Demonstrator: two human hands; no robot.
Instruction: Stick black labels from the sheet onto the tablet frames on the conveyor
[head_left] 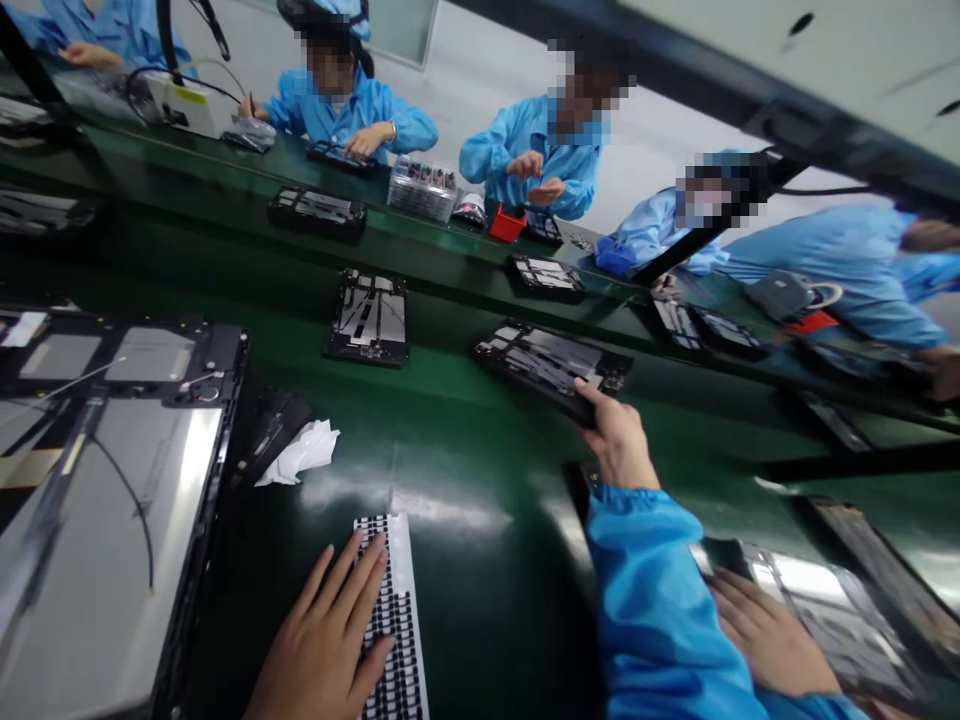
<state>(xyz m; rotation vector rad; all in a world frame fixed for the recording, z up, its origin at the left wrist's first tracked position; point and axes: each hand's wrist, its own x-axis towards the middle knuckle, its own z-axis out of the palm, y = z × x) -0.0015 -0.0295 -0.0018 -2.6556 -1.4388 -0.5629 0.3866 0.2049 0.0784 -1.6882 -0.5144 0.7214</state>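
My left hand (330, 620) lies flat with its fingers spread and touches a white sheet (401, 560) bearing rows of small black pieces. No object is gripped in it. Farther forward, my right hand (619, 435) grips the near right corner of an opened tablet (551, 360), thumb on top, other fingers mostly hidden. That tablet is tilted above the green bench (465, 590), its inner parts showing. On the left lies a large opened device (157, 480) with silver panels and loose black cables. A crumpled white paper (304, 452) sits between it and the sheet.
Another opened tablet (371, 315) lies ahead. Several more rest along the raised green shelf (450, 250). A co-worker's hand (772, 630) is close on the right, by a silver-backed device (817, 590). People in blue work opposite, near a red bin (508, 223). Dark posts cross the view.
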